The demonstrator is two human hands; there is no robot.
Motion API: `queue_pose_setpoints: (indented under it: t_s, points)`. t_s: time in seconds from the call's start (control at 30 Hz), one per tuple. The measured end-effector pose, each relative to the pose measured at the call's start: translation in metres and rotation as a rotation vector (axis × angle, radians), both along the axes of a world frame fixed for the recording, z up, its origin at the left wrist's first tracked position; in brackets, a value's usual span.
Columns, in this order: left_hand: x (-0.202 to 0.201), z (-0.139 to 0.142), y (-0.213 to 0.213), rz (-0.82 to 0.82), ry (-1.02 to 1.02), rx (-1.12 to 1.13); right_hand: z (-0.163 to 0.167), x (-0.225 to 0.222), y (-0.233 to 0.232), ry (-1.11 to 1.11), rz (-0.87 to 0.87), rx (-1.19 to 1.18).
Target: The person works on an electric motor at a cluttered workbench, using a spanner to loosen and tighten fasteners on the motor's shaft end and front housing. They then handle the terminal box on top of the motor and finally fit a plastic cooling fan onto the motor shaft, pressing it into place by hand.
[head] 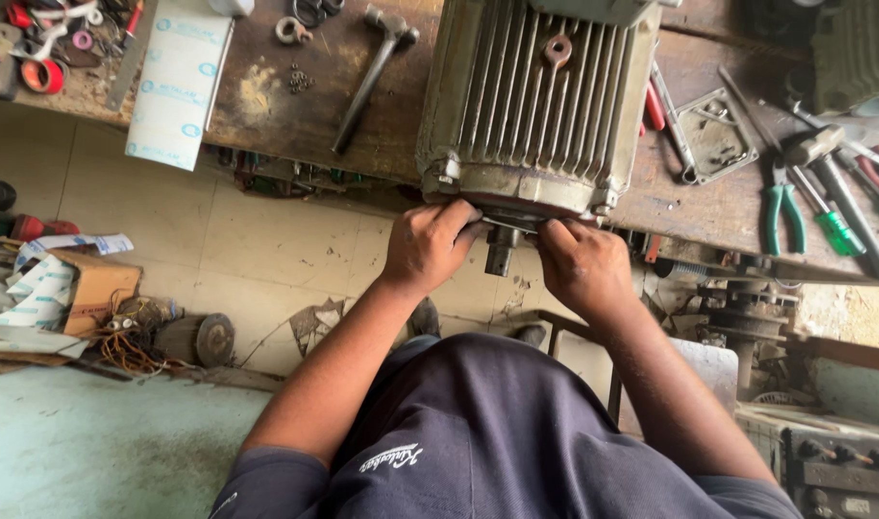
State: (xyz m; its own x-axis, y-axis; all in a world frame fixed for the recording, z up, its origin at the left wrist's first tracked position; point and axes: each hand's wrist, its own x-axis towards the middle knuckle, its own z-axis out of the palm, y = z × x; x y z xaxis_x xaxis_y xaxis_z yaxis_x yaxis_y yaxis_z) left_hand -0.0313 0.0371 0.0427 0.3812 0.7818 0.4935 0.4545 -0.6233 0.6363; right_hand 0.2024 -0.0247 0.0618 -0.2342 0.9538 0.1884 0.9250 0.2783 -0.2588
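Head view: left hand (428,245) and right hand (581,264) grip the motor (535,106) end overhanging the workbench (295,115) edge.

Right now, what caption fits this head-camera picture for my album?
Both hands, left hand and right hand, grip the end of a finned grey electric motor at the edge of a cluttered wooden workbench.

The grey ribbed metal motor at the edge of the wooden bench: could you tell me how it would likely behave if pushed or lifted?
The grey ribbed metal motor is probably heavy: its finned housing looks like thick cast metal. It would likely slide stiffly rather than roll. Since its end overhangs the wooden bench, where the left hand and right hand grip, it may tip forward if pulled.
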Motion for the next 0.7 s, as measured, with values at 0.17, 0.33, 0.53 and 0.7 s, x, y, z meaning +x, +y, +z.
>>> queue_pose_setpoints:
  t_s: [0.17,0.33,0.53,0.7]
  points:
    - [0.003,0.002,-0.001,0.033,-0.060,-0.065,0.006,-0.005,0.005,0.077,0.042,0.119]
    - [-0.005,-0.040,-0.026,0.059,-0.313,-0.333,0.040,0.001,-0.012,0.232,0.131,0.118]
    - [0.004,-0.102,-0.044,-0.136,-0.412,-0.810,0.045,0.024,-0.054,0.182,-0.101,-0.028]
    - [0.062,-0.108,-0.040,-0.171,-0.363,-0.953,0.024,0.021,-0.038,-0.158,0.005,-0.081]
